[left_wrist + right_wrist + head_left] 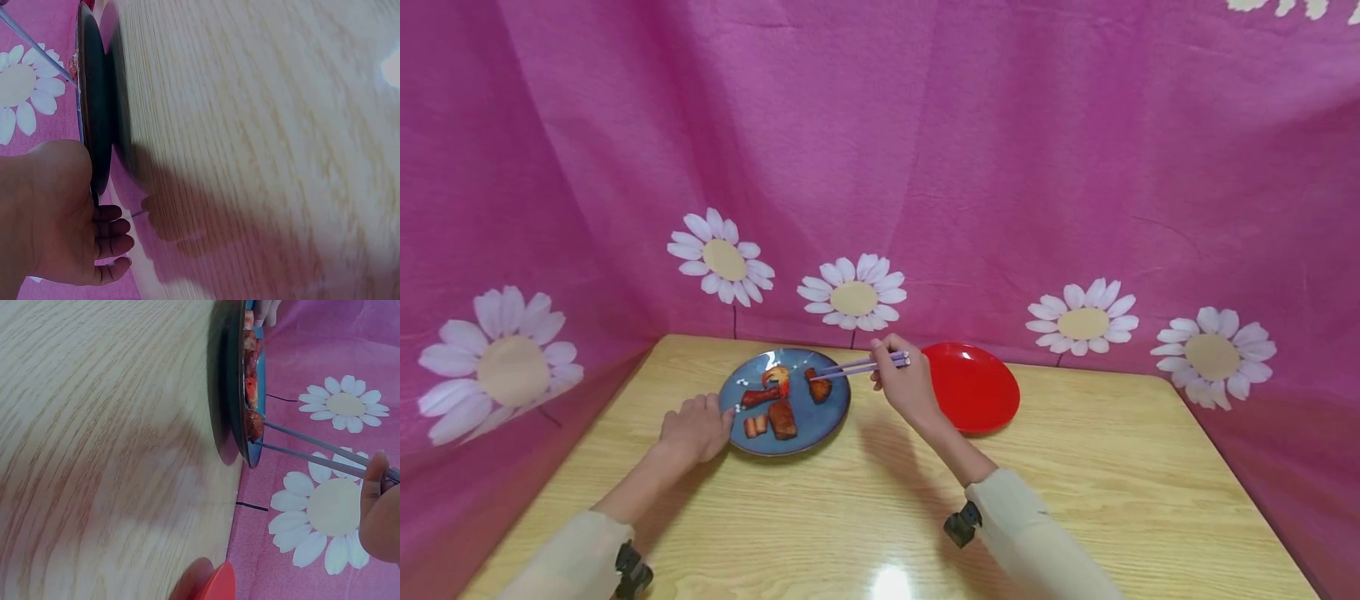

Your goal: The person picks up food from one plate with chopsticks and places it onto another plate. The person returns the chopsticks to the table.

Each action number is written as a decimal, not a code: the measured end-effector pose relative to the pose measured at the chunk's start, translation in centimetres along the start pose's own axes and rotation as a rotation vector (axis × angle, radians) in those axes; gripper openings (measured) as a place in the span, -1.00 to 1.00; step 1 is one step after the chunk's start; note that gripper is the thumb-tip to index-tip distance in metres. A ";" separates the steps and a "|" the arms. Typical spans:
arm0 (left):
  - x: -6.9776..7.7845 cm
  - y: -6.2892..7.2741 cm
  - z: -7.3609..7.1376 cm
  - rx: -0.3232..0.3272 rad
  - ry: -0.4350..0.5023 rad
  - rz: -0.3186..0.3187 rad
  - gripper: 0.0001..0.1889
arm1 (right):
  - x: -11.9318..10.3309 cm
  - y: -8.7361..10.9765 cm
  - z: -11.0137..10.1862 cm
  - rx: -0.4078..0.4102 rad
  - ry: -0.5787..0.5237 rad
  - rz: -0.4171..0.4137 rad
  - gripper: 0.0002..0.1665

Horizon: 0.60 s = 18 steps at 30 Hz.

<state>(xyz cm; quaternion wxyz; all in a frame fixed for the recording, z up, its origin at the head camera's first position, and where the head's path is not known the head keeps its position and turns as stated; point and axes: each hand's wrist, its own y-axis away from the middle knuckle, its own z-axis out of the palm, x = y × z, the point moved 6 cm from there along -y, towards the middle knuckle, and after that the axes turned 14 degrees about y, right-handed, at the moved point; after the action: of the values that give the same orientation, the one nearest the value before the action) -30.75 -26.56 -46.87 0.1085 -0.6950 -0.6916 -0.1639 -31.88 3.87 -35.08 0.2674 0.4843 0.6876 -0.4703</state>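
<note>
A blue plate (808, 427) lies on the left part of the table. My left hand (696, 428) grips its left rim, the thumb at the rim and the fingers (114, 245) curled by its underside. My right hand (904, 377) holds a pair of purple chopsticks (859, 367). Their tips are at a browned piece of meat (818, 387) on the plate's right side; in the right wrist view they stand at either side of it. A shrimp (777, 379), a dark red long piece (760, 397), a brown block of meat (782, 418) and a small striped piece (756, 426) lie left of it.
A red plate (973, 392) stands right of the blue one, partly behind my right hand. The wooden table (1075, 483) ends at the back against a pink curtain (962, 167) with printed daisies, which also runs along both sides.
</note>
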 end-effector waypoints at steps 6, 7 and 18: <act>-0.1 0.0 0.0 -0.001 -0.005 -0.011 -0.55 | -0.3 -0.1 0.8 0.003 0.001 -0.017 -0.70; -0.1 0.0 0.0 -0.001 -0.005 -0.011 -0.55 | -0.2 -0.1 1.0 0.004 -0.001 -0.022 -0.70; -0.1 0.0 0.0 0.002 0.003 -0.002 -0.54 | 3.7 -1.4 3.9 0.077 -0.014 -0.053 -0.65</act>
<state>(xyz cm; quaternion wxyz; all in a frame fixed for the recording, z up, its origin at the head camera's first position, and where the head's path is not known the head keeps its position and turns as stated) -30.71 -26.63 -46.87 0.1099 -0.6939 -0.6924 -0.1644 -34.99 1.73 -39.23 0.2410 0.4726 0.6795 -0.5068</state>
